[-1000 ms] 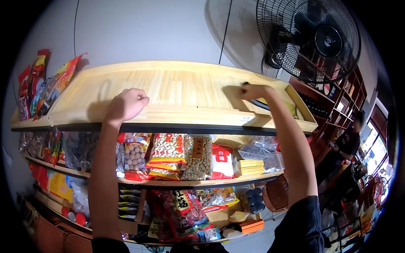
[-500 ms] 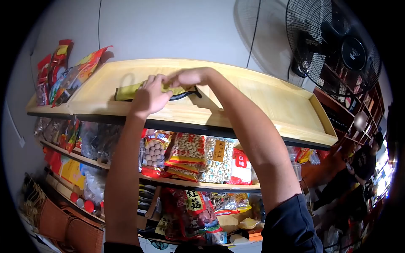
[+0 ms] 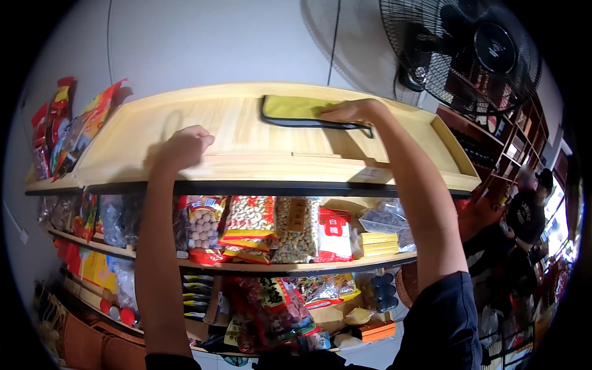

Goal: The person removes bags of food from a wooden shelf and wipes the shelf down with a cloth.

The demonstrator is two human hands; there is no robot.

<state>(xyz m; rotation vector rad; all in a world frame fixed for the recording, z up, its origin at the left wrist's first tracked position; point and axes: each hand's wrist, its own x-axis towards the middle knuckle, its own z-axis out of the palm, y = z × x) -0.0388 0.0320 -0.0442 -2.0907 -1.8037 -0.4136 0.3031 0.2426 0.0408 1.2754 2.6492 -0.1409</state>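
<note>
A folded yellow-green cloth (image 3: 290, 108) with dark edging lies on the bare wooden top shelf (image 3: 228, 132), towards the back. My right hand (image 3: 354, 111) is on the cloth's right part, its fingers closed on the fabric and partly hidden by the hand itself. My left hand (image 3: 187, 148) is curled into a fist over the left half of the shelf, near its front lip, apart from the cloth. Nothing shows in that fist.
Upright snack bags (image 3: 86, 126) stand at the shelf's left end. A black fan (image 3: 468, 49) overhangs the right end. Lower shelves hold packaged foods, among them a white-and-red bag (image 3: 335, 234). A person (image 3: 527, 216) is in the background at right.
The cloth has moved right along the shelf with my right hand. My left hand has come off the cloth, drawn to the left and closed. The view has turned slightly right.
</note>
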